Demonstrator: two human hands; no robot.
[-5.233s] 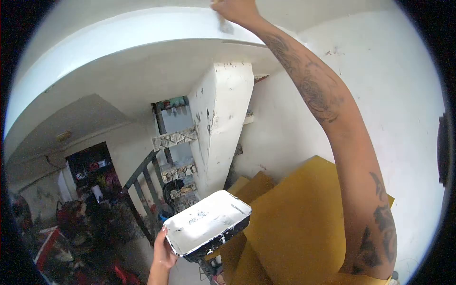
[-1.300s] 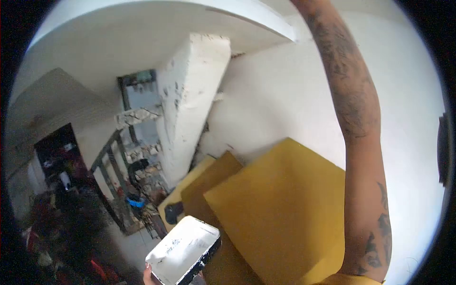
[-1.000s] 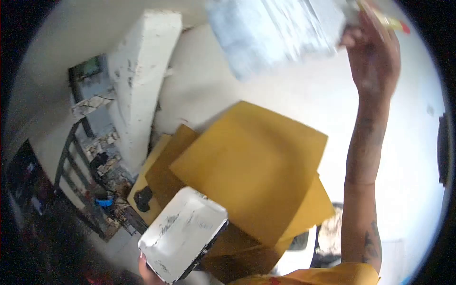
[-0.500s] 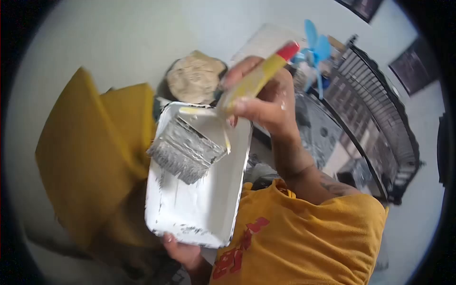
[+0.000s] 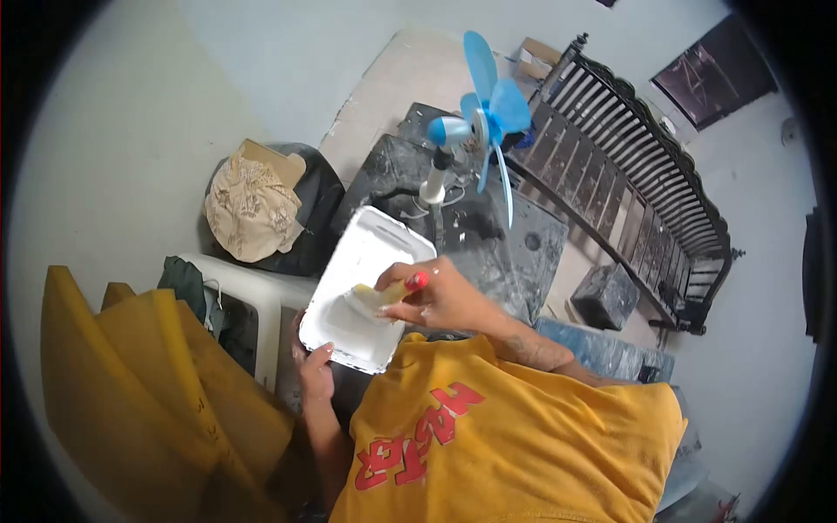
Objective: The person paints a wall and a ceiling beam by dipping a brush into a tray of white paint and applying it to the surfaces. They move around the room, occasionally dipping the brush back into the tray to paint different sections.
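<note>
My left hand (image 5: 316,373) is closed on the lower left edge of a white paint tray (image 5: 377,228), thumb on the rim. Speckles of dark paint mark the tray's rim. Over the tray, my right hand (image 5: 440,295) grips a paintbrush (image 5: 397,292) by its yellow handle with a red end. The brush head points down into the tray. Its bristles are hard to tell apart from the white paint and the tray.
A blue-bladed fan (image 5: 479,131) stands beyond the tray by a dark, paint-spotted table (image 5: 540,227). To the right is a dark slatted bench (image 5: 602,166). Patterned cloth (image 5: 253,209) lies on a black chair beside a white plastic chair (image 5: 261,288). Yellow foam-like sheets (image 5: 166,383) lean at left.
The brush, held up with its grey-white bristles showing, has gone down into the tray. My view has turned, bringing more of the fan and bench into sight.
</note>
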